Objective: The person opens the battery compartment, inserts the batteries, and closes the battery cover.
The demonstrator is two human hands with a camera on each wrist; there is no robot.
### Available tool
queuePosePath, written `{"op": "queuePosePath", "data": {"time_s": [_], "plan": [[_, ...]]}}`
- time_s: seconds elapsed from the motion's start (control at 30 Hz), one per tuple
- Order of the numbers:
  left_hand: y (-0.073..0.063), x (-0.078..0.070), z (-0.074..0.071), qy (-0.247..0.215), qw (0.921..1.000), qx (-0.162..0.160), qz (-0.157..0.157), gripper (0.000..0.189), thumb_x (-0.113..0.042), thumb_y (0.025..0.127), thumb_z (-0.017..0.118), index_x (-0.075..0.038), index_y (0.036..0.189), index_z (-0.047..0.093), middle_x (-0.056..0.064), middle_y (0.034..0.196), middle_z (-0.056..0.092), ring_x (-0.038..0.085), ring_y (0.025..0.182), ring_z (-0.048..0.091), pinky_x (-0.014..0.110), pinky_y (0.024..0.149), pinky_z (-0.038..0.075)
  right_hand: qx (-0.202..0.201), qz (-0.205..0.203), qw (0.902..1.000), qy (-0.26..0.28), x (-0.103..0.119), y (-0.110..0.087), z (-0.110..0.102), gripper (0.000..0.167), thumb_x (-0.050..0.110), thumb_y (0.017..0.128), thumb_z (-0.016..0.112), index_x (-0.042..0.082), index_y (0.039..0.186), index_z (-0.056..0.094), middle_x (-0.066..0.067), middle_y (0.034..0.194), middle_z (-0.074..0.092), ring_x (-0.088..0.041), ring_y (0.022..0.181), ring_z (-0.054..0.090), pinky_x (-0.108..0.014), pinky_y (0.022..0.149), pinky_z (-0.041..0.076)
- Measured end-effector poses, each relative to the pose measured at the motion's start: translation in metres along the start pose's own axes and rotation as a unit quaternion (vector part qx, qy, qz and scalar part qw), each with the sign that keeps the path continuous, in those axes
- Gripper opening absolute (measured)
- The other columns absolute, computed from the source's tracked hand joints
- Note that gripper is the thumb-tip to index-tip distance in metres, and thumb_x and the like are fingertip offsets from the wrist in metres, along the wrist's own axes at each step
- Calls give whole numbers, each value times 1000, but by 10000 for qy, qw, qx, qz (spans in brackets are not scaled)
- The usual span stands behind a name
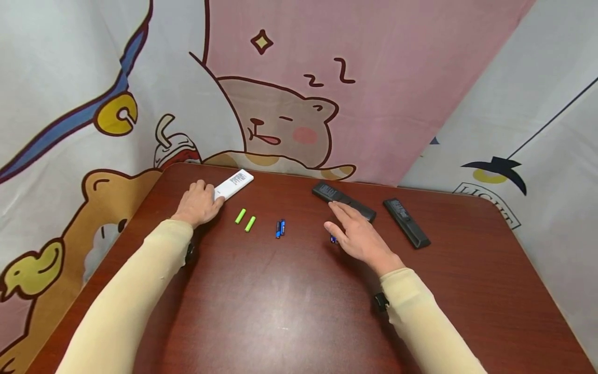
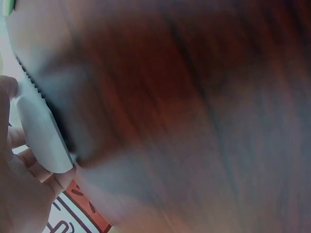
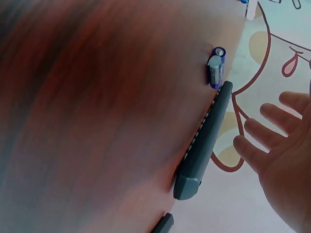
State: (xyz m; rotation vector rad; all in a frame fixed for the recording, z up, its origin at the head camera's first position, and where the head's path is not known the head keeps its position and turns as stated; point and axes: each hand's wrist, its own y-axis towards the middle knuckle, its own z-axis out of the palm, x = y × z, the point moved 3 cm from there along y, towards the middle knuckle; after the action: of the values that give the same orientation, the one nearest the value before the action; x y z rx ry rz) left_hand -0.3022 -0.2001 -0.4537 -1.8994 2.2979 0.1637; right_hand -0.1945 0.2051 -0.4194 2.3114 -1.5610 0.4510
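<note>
My left hand (image 1: pixel 197 203) grips the near end of a white remote control (image 1: pixel 236 181), which lies face down at the table's back left. In the left wrist view, thumb and fingers are on opposite sides of this remote (image 2: pixel 43 133). My right hand (image 1: pixel 358 235) hovers with fingers extended, holding nothing. Close to it are a black remote control (image 1: pixel 327 192) and blue batteries (image 1: pixel 333 239), partly hidden by the hand. The right wrist view shows that pair of batteries (image 3: pixel 216 70) beside the black remote (image 3: pixel 204 143).
Between the hands lie two green batteries (image 1: pixel 250 224) and a pair of blue batteries (image 1: pixel 280 228). Another black remote control (image 1: pixel 406 223) rests farther right. A printed cloth (image 1: pixel 397 78) hangs behind the brown wooden table (image 1: pixel 275 291).
</note>
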Motion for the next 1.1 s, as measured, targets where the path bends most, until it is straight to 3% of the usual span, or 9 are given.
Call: {"op": "queuePosePath", "data": {"time_s": [0.4, 0.73, 1.1], "plan": [[-2, -1, -1, -261, 9996, 23, -145, 53, -34, 103, 54, 14, 124, 46, 30, 111, 46, 44, 105, 47, 59, 90, 45, -134, -102, 9997, 149, 11, 5, 10, 66, 49, 109, 45, 9, 161, 35, -16, 163, 37, -36, 151, 33, -54, 121, 29], [-2, -8, -6, -520, 9985, -2, -158, 51, -30, 98, 63, 12, 120, 43, 32, 108, 54, 45, 99, 57, 60, 85, 50, -114, -55, 9995, 282, 17, 5, 15, 66, 48, 109, 47, 9, 161, 35, -14, 164, 37, -36, 151, 33, -55, 121, 29], [-1, -13, -12, -929, 9943, 303, -421, 52, -31, 99, 63, 14, 119, 49, 30, 108, 57, 42, 97, 60, 58, 86, 51, -263, 0, 9988, 402, 19, 2, 14, 65, 47, 109, 48, 14, 162, 32, -15, 163, 37, -36, 151, 34, -56, 120, 30]]}}
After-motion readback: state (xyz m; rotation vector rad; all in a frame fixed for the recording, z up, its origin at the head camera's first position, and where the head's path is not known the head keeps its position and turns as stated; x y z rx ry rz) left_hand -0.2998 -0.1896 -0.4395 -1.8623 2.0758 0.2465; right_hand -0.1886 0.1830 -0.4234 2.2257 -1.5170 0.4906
